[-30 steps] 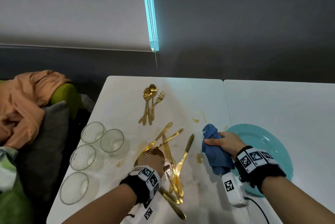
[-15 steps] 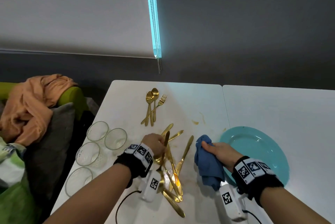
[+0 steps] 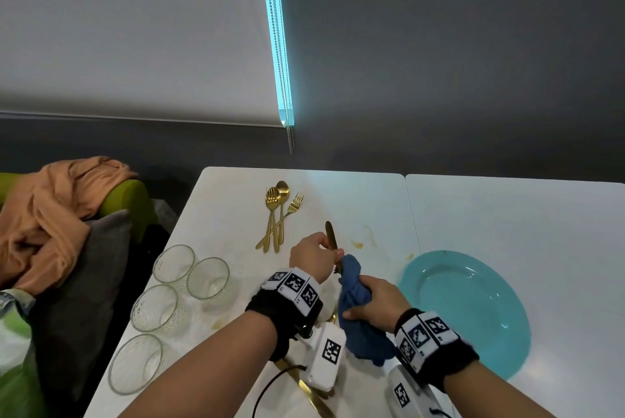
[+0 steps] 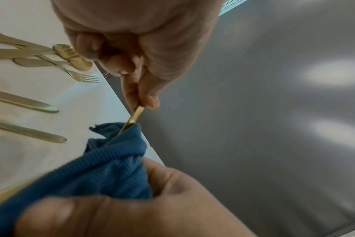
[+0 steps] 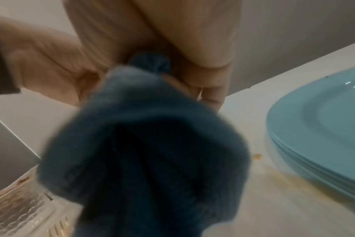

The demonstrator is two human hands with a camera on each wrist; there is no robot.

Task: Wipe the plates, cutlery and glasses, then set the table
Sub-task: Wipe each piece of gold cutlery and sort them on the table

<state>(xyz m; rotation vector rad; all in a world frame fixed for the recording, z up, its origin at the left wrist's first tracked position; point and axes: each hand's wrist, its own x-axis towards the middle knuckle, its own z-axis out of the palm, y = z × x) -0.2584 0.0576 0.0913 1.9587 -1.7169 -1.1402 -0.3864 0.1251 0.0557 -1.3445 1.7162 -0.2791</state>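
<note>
Knife now lifted off counter, pinched upright by left hand so blade is enclosed in cloth, gripped by right hand for wiping. Wiped cutlery kept apart; plates stacked right, glasses left.

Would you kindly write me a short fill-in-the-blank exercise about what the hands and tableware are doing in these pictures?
1. The left hand pinches a gold piece of cutlery whose lower end is wrapped in the blue ____.
2. The right hand grips that cloth beside the stack of ____ plates.
3. The number of empty glasses near the table's left edge is ____.

Missing words: cloth; turquoise; four
</note>
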